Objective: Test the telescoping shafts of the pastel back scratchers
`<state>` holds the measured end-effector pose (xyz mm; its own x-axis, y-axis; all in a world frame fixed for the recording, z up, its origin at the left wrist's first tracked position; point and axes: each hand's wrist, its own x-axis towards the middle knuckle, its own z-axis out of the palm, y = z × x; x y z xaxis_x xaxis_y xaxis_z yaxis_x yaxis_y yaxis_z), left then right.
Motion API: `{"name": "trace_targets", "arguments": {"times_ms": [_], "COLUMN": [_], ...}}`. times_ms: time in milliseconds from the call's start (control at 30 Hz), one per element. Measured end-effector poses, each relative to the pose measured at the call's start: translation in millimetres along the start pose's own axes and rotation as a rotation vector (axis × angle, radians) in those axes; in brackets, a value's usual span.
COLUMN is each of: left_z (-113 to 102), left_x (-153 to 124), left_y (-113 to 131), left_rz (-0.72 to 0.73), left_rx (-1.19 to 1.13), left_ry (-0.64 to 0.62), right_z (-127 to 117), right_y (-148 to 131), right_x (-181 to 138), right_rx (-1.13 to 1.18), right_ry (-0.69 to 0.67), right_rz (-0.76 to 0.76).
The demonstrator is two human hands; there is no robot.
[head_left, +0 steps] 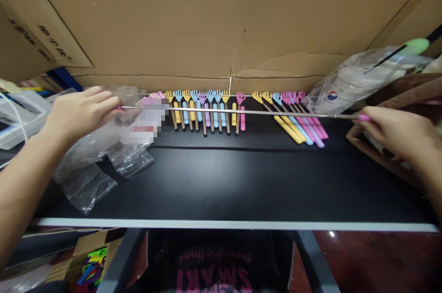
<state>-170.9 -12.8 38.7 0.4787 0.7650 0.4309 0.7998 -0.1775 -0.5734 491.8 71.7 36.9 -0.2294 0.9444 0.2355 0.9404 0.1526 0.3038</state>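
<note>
A telescopic back scratcher (241,112) with a thin metal rod is stretched out full length above the black table (221,182). My left hand (81,111) pinches its pink claw end at the left. My right hand (397,136) is closed round its pink handle at the right. Behind the rod, a row of collapsed scratchers (203,111) with yellow, blue, purple and pink handles lies side by side. A second, slanted group (293,118) lies further right.
Clear plastic bags (100,164) lie crumpled at the left of the table. A large cardboard sheet (221,21) stands behind. A plastic bag (359,76) and a brown cardboard box (390,159) sit at the right. A box of coloured pieces (91,270) is below left.
</note>
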Motion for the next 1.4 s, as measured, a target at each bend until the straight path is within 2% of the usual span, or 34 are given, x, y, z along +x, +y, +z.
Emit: {"name": "trace_targets", "arguments": {"times_ms": [133, 333, 467, 633, 700, 800, 900, 1100, 1233, 1400], "left_z": [5.6, 6.2, 1.5, -4.3, -9.9, -21.3, -32.5, -51.4, -60.0, -59.4], "left_x": [-5.8, -5.1, -1.1, 12.5, 23.8, 43.9, 61.5, 81.4, 89.9, 94.7], "left_y": [1.0, -0.1, 4.2, 27.3, 43.9, 73.1, 103.6, 155.3, 171.7, 173.9], "left_rz": [0.088, 0.29, 0.336, 0.304, 0.3, 0.312, 0.315, 0.311, 0.288, 0.258], "left_rx": [0.167, 0.303, 0.285, 0.16, 0.109, 0.077, -0.01, -0.309, -0.394, -0.399], "left_ry": [0.076, 0.394, 0.483, 0.4, 0.359, 0.403, 0.38, 0.249, 0.203, 0.171], "right_z": [8.0, 14.2, 9.0, -3.5, -10.5, -21.8, -32.1, -50.9, -61.9, -61.1], "right_y": [-2.2, -3.3, -5.9, -35.9, -53.5, -81.4, -111.6, -172.2, -199.4, -209.2], "right_x": [-0.1, -0.7, -2.0, -6.1, -7.2, -8.2, -10.5, -17.2, -14.5, -11.2], "right_rx": [-0.069, -0.196, -0.235, -0.255, -0.252, -0.218, -0.154, -0.059, -0.071, -0.055], "right_ry": [0.028, 0.126, 0.158, 0.207, 0.192, 0.175, 0.198, 0.391, 0.404, 0.356], "right_rz": [-0.036, -0.068, -0.02, -0.07, -0.114, -0.197, -0.279, -0.526, -0.549, -0.5]}}
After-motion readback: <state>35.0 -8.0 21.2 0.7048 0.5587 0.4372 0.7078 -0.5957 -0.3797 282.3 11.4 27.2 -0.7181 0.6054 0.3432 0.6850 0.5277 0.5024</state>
